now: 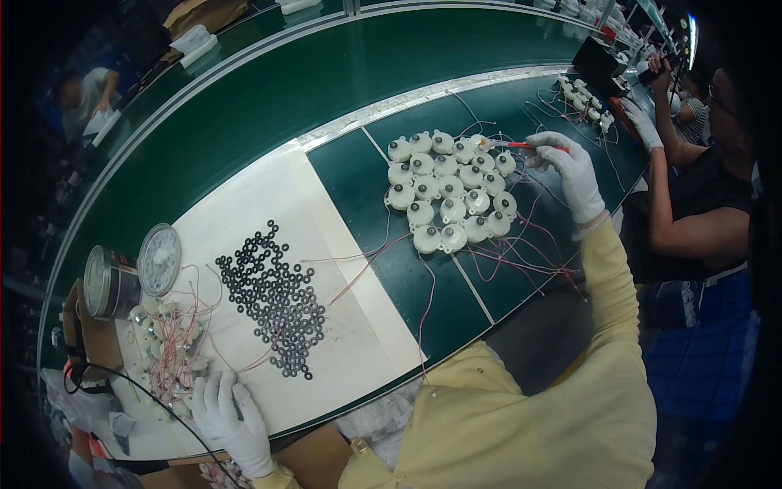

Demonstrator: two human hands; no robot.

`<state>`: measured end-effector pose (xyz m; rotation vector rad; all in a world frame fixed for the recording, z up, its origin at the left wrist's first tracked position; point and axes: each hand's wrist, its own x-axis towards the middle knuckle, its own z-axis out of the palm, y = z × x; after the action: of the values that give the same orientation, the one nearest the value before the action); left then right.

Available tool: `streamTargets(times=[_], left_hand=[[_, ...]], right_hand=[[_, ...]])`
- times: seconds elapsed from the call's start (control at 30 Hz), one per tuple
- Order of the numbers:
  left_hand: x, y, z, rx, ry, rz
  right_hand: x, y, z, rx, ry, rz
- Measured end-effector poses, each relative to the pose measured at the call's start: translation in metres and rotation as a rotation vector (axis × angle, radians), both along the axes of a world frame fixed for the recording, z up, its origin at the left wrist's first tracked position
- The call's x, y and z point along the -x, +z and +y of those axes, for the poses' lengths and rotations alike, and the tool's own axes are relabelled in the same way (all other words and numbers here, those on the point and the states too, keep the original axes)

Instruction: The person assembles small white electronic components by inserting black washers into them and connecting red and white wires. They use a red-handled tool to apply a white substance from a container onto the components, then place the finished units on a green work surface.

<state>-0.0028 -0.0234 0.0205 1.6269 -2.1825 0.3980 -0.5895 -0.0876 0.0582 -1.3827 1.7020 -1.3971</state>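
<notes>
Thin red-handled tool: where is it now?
In the head view, above and right of centre, the thin red-handled tool is held in the white-gloved right hand, its tip at the far edge of the grouped white round plastic parts.

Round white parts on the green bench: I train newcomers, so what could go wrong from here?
A wire hangs past the edge of the bench; if snagged, it might drag the white parts askew. They sit close, so the red-handled tool in the right hand could bump a neighbour. The loose black rings may scatter if brushed.
</notes>
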Motion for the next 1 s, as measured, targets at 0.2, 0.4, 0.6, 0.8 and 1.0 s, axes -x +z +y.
streamTargets(times=[0.2,0.4,0.6,0.8,1.0], left_hand=[[0.002,0.001,0.001,0.000,0.010,0.012],[0.000,-0.001,0.001,-0.006,0.013,0.012],[0.001,-0.001,0.001,0.003,0.013,0.007],[0.002,0.000,0.001,-0.008,0.014,0.022],[0.001,-0.001,0.001,-0.006,0.015,0.019]], right_hand=[[0.004,-0.001,0.002,0.002,-0.042,-0.026],[-0.001,0.002,0.012,0.016,-0.031,-0.036],[-0.012,0.001,0.006,-0.031,-0.006,-0.106],[-0.004,-0.006,0.005,-0.049,-0.002,-0.139],[-0.003,-0.006,0.008,-0.040,-0.020,-0.161]])
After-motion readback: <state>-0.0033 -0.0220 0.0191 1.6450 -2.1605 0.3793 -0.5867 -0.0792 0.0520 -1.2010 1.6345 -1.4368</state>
